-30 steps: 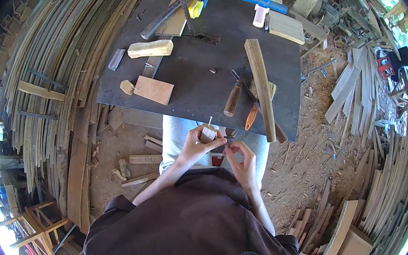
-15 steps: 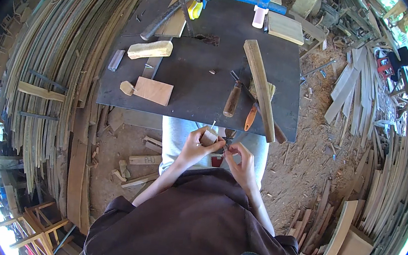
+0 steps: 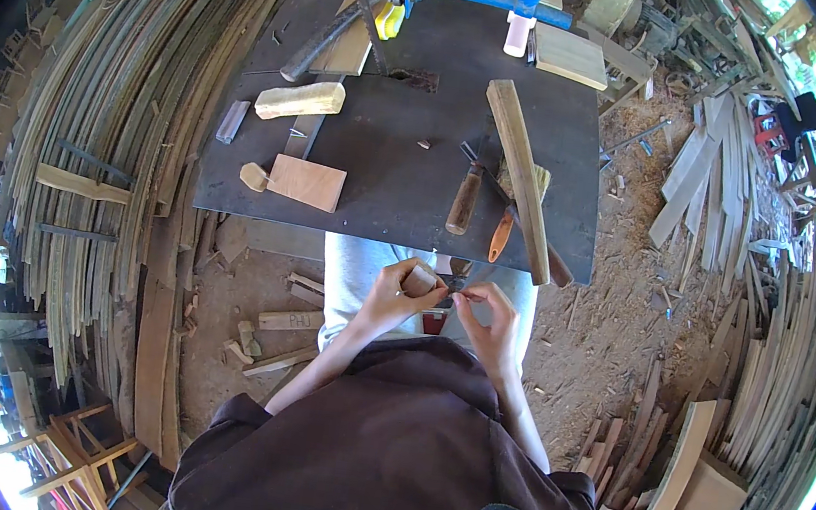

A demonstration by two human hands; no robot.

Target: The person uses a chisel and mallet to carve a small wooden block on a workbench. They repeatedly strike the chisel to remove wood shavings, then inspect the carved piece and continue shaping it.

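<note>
An outdoor workshop in bright daylight: a dark tabletop (image 3: 386,182) stands on a dirt floor (image 3: 612,319) strewn with wood scraps, with stacked bent wooden slats (image 3: 118,151) on both sides.

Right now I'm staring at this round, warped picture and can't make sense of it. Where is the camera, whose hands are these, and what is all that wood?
The camera sits on a person's head and looks down through a very wide lens, so straight edges bend near the rim. The two forearms coming up from the bottom are the wearer's own. The left hand grips a small wooden block. The right hand pinches something thin against that block; it is too small to name. Ahead is a dark worktable. On it lie a long wooden bar, a flat wooden square, a pale chunk of wood and two wooden-handled tools. Curved wooden strips are stacked around the dirt floor.
</note>
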